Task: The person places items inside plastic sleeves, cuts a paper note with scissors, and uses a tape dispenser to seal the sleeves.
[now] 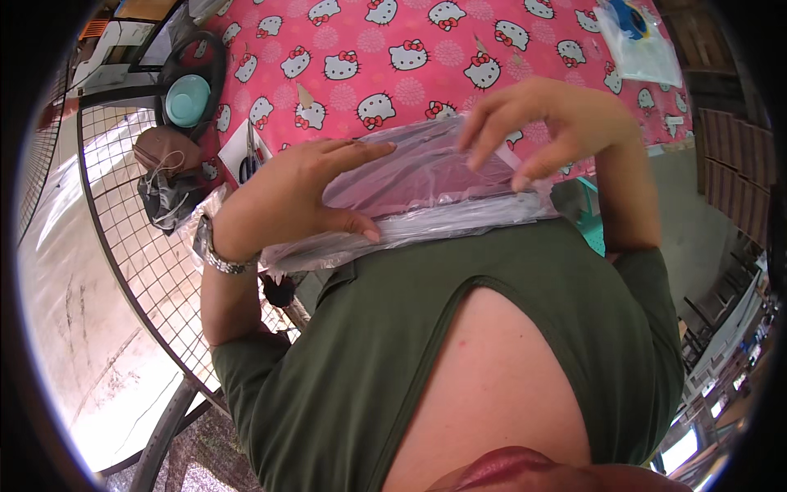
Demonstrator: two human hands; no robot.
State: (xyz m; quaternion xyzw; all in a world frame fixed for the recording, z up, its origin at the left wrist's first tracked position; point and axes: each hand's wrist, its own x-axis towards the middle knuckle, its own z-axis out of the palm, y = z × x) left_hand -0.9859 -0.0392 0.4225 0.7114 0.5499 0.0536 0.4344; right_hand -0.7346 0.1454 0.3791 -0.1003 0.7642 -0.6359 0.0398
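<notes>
A stack of clear plastic bags or sheeting [434, 175] lies along the near edge of the table, close against my green shirt. Its near side is a thick, layered, whitish fold. Over the stack's left part rests my left hand [299, 193], thumb and fingers wide apart, the thumb touching the near fold. My right hand [557, 127] hovers at the stack's right end with its fingers spread and slightly curled, a little blurred. Nothing shows in its grasp. Scissors [248, 166] lie on a white sheet beyond my left wrist.
The table has a pink cat-patterned cover [410, 90]. A teal bowl [188, 101], a brown pouch [166, 151] and a dark bag [168, 197] sit at the left by a wire mesh panel [123, 213]. A clear plastic pack [643, 59] lies far right; a teal stool [590, 217] stands below.
</notes>
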